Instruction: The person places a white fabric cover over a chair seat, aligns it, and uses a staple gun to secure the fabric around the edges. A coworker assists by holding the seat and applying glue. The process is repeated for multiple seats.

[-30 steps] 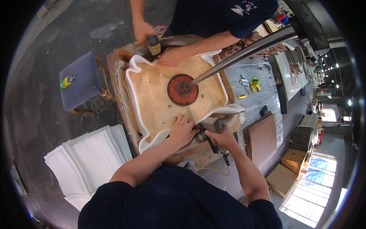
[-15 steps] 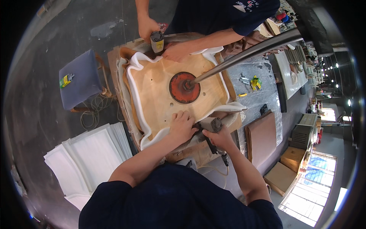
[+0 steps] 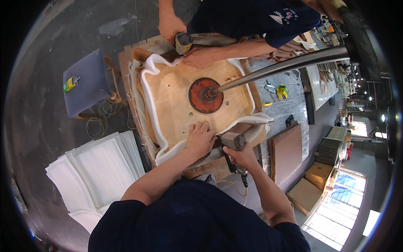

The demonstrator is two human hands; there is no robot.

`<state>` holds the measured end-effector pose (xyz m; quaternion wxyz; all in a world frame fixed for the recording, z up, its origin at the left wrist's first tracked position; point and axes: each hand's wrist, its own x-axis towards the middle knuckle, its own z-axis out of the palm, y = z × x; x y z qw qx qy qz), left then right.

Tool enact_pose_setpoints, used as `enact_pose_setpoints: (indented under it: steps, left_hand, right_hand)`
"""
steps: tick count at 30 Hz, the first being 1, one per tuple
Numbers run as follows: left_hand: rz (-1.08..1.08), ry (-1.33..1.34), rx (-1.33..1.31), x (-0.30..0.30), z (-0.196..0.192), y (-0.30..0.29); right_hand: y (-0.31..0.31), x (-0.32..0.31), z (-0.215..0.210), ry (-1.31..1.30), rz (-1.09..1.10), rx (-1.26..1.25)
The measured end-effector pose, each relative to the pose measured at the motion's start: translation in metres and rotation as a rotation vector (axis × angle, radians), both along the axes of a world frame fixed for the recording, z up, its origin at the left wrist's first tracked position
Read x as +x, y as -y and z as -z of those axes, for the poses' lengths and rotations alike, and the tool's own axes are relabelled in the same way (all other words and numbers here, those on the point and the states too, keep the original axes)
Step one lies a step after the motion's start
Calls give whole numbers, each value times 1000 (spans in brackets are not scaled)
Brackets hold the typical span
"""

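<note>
Both arms reach forward, elbows bent, forearms converging. Left forearm (image 3: 161, 178) runs up and right; left hand (image 3: 200, 138) is palm-down, fingers close together and slightly bent, pointing away from the torso (image 3: 197, 218), thumb off to the right. Palm side is hidden, so can't say for sure whether it's pinching. Right forearm (image 3: 270, 187) runs up and left; right hand (image 3: 241, 156) is curled in a firm grip, thumb on top pointing left. Hands near each other, not touching, right one slightly closer in.
</note>
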<state>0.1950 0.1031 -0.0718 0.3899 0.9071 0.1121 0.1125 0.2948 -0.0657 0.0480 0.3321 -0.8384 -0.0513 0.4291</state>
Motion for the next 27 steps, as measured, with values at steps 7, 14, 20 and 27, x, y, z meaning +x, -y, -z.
enact_pose_setpoints:
  steps: [7,14,20,27]
  left_hand:
    - [12,42,58,-2,1,-5]
    - [17,45,-1,-9,-5,-12]
    - [3,0,-47,-4,-1,-7]
    - [-44,45,-33,-5,8,-1]
  right_hand:
    - [-8,-2,14,209,-127,-4]
    - [10,-11,11,6,47,107]
    - [5,-18,12,15,15,63]
    - [-7,-18,21,214,-133,67]
